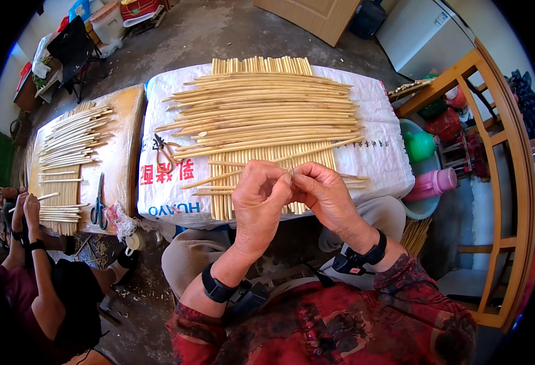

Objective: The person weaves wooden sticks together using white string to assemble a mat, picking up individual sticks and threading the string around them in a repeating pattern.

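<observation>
Above the near side of a table covered with a white woven sack [380,161], my left hand [258,198] and my right hand [328,198] meet fingertip to fingertip. Both are closed in a pinch around something small and thin that I cannot make out. Below and beyond them, pale peeled sticks [267,115] lie crosswise in a long pile. They rest over a flat layer of sticks [223,208] running away from me. A few loose sticks [216,178] lie crosswise just beneath my hands. Left of the pile is a pair of scissors [167,156] with brown loop handles.
At the left, another person's hands [29,208] work over a second table [124,131] with similar sticks and dark-handled scissors [99,207]. To my right, a basin [427,210] holds a pink bottle [435,184] beside a wooden frame [500,137]. A white fridge [423,36] stands behind.
</observation>
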A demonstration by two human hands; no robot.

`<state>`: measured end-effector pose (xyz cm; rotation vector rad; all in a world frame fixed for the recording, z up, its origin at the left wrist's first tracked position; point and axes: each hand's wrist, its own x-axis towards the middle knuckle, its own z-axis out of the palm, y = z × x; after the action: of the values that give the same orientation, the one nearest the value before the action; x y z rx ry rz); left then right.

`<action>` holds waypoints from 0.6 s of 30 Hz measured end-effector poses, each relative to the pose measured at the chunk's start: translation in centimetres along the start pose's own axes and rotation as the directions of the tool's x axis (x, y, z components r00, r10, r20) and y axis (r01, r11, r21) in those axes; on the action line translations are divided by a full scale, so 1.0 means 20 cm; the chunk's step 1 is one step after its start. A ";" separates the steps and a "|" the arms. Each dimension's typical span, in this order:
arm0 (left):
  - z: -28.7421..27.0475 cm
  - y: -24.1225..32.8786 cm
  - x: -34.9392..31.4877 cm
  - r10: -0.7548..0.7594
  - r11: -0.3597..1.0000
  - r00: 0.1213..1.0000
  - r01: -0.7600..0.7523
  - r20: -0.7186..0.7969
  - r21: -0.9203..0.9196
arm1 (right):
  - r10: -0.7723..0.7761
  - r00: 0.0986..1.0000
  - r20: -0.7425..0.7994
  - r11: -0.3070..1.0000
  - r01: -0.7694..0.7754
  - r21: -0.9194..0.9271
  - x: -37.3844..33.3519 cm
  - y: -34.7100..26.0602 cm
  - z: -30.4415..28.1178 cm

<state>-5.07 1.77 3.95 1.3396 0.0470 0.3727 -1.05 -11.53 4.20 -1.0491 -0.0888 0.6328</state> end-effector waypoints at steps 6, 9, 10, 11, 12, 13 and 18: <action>-0.01 -0.01 0.00 -0.033 0.999 0.999 0.033 -0.004 0.000 | -0.001 1.000 0.013 1.000 0.001 0.002 0.00 0.00 0.00; 0.00 -0.01 0.00 -0.014 1.000 1.000 0.014 -0.002 0.004 | -0.005 1.000 0.024 1.000 0.005 -0.004 0.00 0.01 -0.01; 0.00 -0.01 0.00 -0.007 1.000 1.000 0.007 -0.001 0.000 | -0.007 1.000 0.028 1.000 0.007 -0.008 0.00 0.01 -0.01; 0.00 -0.01 0.00 -0.012 1.000 1.000 0.012 -0.003 -0.008 | -0.008 1.000 0.029 1.000 0.008 -0.011 0.00 0.01 -0.01; 0.00 -0.01 0.00 -0.017 1.000 1.000 0.017 -0.005 -0.014 | -0.008 0.999 0.031 1.000 0.009 -0.013 0.00 0.01 -0.02; 0.00 -0.01 0.00 -0.022 1.000 1.000 0.022 -0.007 -0.020 | -0.009 0.999 0.033 1.000 0.010 -0.015 0.00 0.02 -0.02; 0.00 0.00 0.00 -0.059 0.998 0.998 0.059 -0.003 -0.038 | -0.007 1.000 0.030 1.000 0.007 -0.005 0.00 0.01 -0.02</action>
<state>-5.01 1.79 3.98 1.2968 0.0827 0.3250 -0.99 -11.71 3.83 -1.0437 -0.1202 0.6428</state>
